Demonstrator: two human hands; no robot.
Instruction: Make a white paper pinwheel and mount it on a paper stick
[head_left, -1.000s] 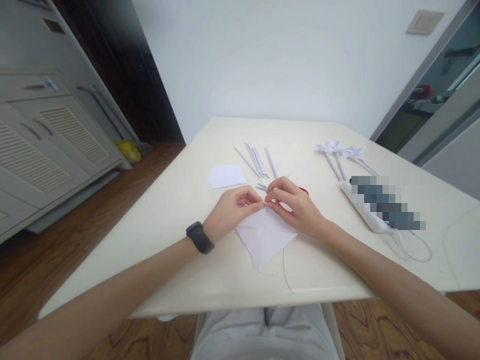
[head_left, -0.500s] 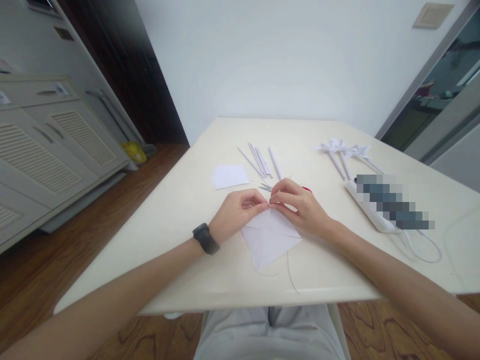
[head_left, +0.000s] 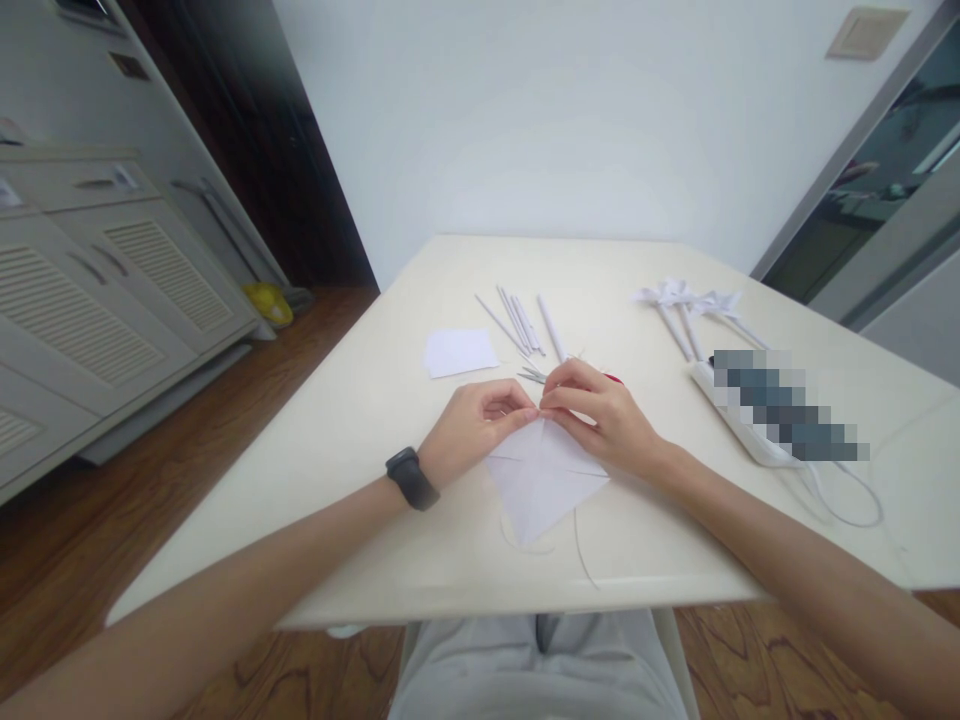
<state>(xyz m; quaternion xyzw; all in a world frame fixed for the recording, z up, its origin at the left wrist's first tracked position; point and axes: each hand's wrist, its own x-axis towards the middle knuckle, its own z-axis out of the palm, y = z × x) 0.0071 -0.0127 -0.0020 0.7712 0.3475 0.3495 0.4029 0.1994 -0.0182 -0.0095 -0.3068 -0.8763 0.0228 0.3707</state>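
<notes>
A white square of paper [head_left: 541, 480] lies on the cream table [head_left: 360, 420] in front of me, turned like a diamond with crease lines across it. My left hand [head_left: 480, 425], with a black watch at the wrist, pinches the paper's far corner. My right hand [head_left: 600, 415] pinches the same corner from the other side, fingertips meeting those of the left. Just beyond my fingers lie scissors [head_left: 534, 376] with a red handle partly hidden by my right hand.
A smaller white sheet [head_left: 459, 352] lies to the left, several thin rolled paper sticks [head_left: 517, 322] behind. Finished paper pinwheels [head_left: 686, 300] and a white power strip with cable [head_left: 757, 440] are at the right. Thin paper strips [head_left: 581, 545] curl near the front edge. Cabinets stand at left.
The paper has shifted slightly to the right under my fingers; both hands stay pinched at its far corner. The view itself shifted a little.
</notes>
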